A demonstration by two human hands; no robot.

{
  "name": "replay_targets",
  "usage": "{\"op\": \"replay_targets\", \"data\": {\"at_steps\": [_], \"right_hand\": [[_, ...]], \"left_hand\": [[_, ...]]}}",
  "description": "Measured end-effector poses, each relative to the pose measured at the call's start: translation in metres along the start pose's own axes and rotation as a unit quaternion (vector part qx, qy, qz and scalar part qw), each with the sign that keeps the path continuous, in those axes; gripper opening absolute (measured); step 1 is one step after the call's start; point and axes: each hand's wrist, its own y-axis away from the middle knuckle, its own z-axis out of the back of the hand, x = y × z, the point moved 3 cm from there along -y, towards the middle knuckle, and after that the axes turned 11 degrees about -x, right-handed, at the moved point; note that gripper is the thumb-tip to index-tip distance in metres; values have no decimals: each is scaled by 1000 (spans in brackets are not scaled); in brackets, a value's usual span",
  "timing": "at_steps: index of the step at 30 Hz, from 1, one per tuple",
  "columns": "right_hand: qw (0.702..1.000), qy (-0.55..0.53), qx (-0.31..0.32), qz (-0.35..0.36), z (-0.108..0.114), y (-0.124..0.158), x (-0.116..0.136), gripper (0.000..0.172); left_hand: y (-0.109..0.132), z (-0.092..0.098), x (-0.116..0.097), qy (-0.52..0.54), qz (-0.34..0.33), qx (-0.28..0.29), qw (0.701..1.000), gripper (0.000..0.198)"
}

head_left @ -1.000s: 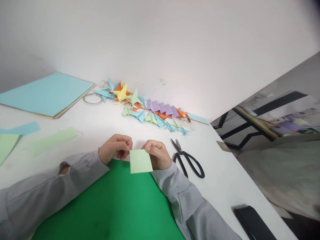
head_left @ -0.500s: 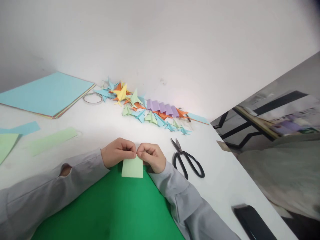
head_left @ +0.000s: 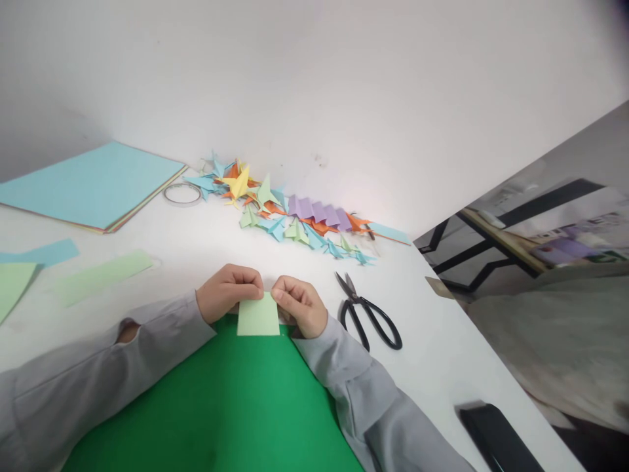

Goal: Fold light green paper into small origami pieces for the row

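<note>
A small pale green piece of paper point(head_left: 258, 316) is held up at the table's near edge, in front of the green cloth on my lap or front point(head_left: 246, 400). My left hand point(head_left: 229, 292) pinches its upper left part between thumb and fingers. At its upper right corner my right hand point(head_left: 301, 305) is closed in a pinch too. Parts of the paper's top edge are hidden by the fingertips. To the right of my right hand lies a pair of black-handled scissors point(head_left: 371, 313), blades slightly apart.
Folded paper cranes point(head_left: 265, 196) in several colours line the wall beside a pleated purple paper strip point(head_left: 319, 213). A stack of coloured sheets point(head_left: 93, 187), a tape roll point(head_left: 182, 193) and a pale green strip point(head_left: 105, 276) lie left. A black phone point(head_left: 498, 436) sits front right.
The pale green paper has risen slightly, away from my body. My hands have moved a little apart, uncovering more of its top edge.
</note>
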Motion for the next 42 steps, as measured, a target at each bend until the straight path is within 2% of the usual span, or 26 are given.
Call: {"op": "replay_targets", "data": {"at_steps": [4, 7, 12, 16, 20, 28, 36, 39, 42], "right_hand": [[998, -50, -30, 19, 6, -5, -6, 35], [998, -54, -16, 33, 7, -5, -6, 38], [995, -76, -36, 46, 7, -3, -2, 32], [991, -111, -71, 38, 9, -6, -2, 29], [991, -115, -71, 25, 9, -7, -3, 29], [993, -34, -96, 61, 6, -3, -1, 28], [984, -8, -160, 74, 5, -1, 2, 28], [985, -30, -153, 74, 5, -3, 0, 28], [982, -52, -160, 87, 9, -4, -2, 25]], "left_hand": [[-1, 3, 2, 24, -26, -41, 999, 22], [-4, 6, 3, 21, -64, -74, 995, 25], [-9, 7, 4, 58, -64, -113, 990, 26], [-8, 6, 4, 80, -57, -100, 990, 26], [-6, 5, 4, 46, -70, -86, 993, 25], [-2, 3, -2, -36, -99, -68, 992, 32], [-1, 1, -2, -22, -119, -14, 993, 13], [-2, 2, -2, -7, -130, -32, 991, 12], [-5, 5, 1, 48, -101, -85, 990, 10]]}}
